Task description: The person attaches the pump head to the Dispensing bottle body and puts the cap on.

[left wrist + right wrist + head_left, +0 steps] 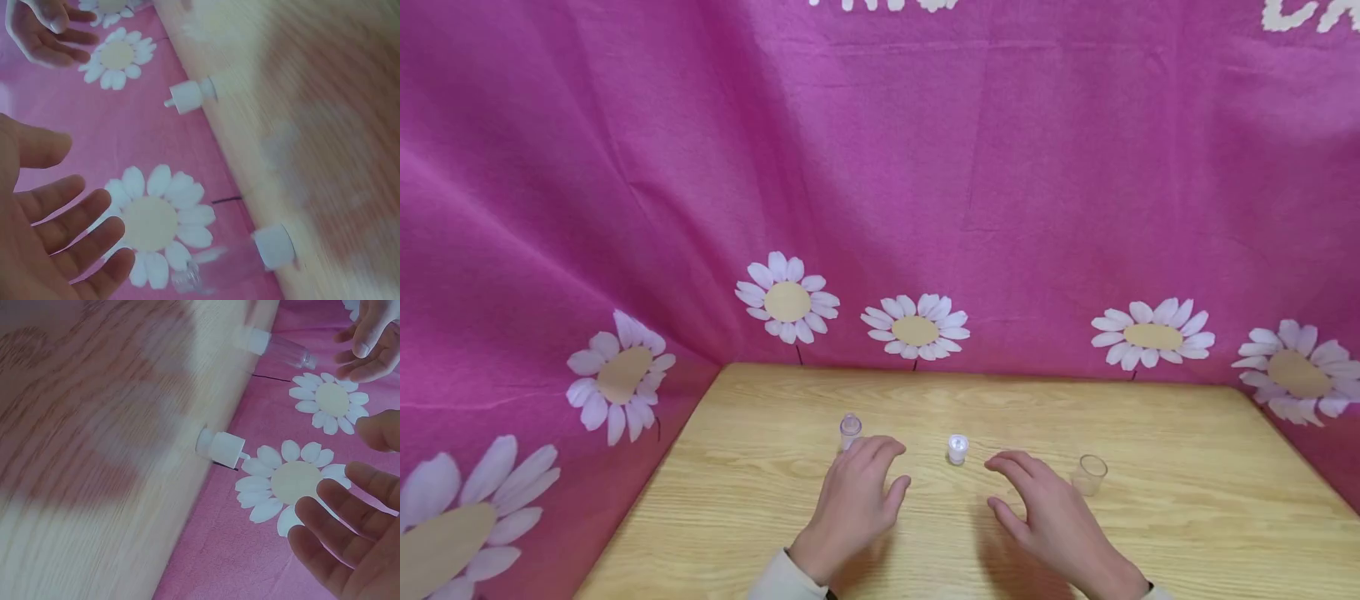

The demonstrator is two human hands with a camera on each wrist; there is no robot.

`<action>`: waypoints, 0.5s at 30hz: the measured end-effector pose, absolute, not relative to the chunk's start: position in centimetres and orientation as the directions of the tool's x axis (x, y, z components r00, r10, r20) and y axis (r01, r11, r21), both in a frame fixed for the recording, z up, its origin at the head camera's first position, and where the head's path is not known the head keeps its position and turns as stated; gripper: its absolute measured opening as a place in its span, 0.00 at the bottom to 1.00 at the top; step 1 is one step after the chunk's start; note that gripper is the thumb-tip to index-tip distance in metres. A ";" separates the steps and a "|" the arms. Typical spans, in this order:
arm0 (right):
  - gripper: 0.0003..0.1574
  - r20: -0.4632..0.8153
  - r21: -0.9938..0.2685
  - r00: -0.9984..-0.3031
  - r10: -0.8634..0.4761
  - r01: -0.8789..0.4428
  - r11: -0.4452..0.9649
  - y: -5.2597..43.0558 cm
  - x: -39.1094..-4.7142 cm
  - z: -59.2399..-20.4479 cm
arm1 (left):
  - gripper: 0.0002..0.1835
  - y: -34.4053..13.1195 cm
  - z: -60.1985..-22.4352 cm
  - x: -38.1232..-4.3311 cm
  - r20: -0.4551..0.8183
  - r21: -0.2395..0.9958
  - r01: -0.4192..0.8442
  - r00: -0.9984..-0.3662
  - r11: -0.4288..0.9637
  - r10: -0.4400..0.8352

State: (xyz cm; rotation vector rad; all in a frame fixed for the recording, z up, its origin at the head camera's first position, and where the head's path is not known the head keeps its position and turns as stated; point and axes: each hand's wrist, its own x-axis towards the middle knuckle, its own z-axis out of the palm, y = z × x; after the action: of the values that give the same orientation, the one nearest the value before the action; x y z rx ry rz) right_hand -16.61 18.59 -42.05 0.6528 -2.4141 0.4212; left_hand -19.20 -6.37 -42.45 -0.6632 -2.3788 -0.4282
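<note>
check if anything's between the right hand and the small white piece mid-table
Nothing visible is in the way: only bare tabletop shows between the right hand and the small white piece. The clear cup stands on the hand's other side.

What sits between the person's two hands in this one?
A small white piece stands on the wooden table between the left hand and right hand, touching neither; the head view shows it.

Left hand [37, 250] fingers loosely spread, near clear bottle [231, 265] with white end; small white piece [187, 97] on surface [319, 81]; right hand [31, 34] upper corner; pink daisy cloth [156, 140] behind.
</note>
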 end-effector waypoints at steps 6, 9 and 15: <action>0.25 0.614 -0.148 -0.705 -0.354 -0.544 0.826 18.5 -16.7 -42.5 | 0.13 -8.1 -42.5 -20.3 0.676 0.207 0.512 -0.691 0.834 0.256; 0.26 0.599 -0.153 -0.717 -0.357 -0.540 0.828 18.4 -16.8 -42.5 | 0.13 -8.9 -42.7 -20.9 0.673 0.259 0.464 -0.715 0.847 0.187; 0.26 0.571 -0.158 -0.732 -0.372 -0.543 0.825 18.4 -16.8 -42.3 | 0.18 -10.1 -43.2 -21.8 0.641 0.371 0.364 -0.766 0.854 0.048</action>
State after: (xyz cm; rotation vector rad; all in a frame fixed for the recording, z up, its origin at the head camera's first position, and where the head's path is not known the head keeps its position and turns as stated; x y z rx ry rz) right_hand -16.83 18.40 -42.27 0.6729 -2.4730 0.4294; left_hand -21.79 -10.15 -43.24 -0.2978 -2.3819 -0.6425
